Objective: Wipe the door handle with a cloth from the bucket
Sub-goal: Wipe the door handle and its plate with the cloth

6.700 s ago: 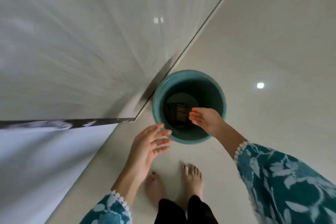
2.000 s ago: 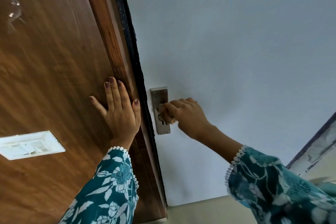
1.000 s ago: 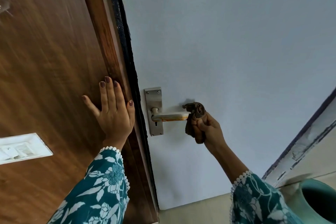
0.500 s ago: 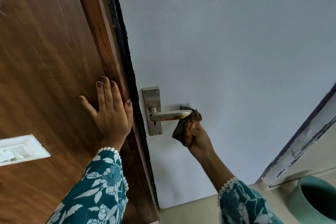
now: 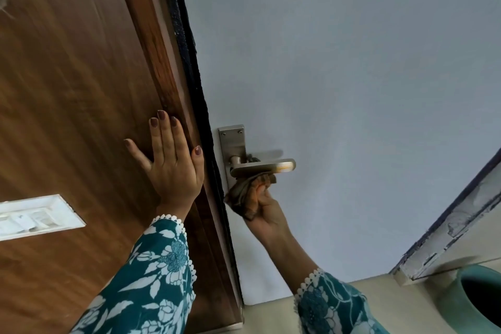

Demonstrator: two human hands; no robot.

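Note:
A metal lever door handle (image 5: 264, 166) on a steel backplate (image 5: 232, 144) sticks out from the pale blue door (image 5: 339, 89). My right hand (image 5: 267, 213) is just below the lever, shut on a crumpled brown cloth (image 5: 245, 192) that presses against the lever's underside near the backplate. My left hand (image 5: 169, 164) lies flat, fingers spread, on the brown wooden frame (image 5: 162, 76) left of the handle. The teal bucket (image 5: 469, 304) stands on the floor at the bottom right, only partly in view.
A white switch plate (image 5: 35, 215) sits on the wooden panel at the left. A dark strip runs along the door edge (image 5: 189, 62). A worn pale skirting or frame (image 5: 455, 228) slants at the right, above the beige floor (image 5: 271, 314).
My right hand with the cloth has slid from the lever's free end to under it, close to the backplate. My left hand has stayed on the wood.

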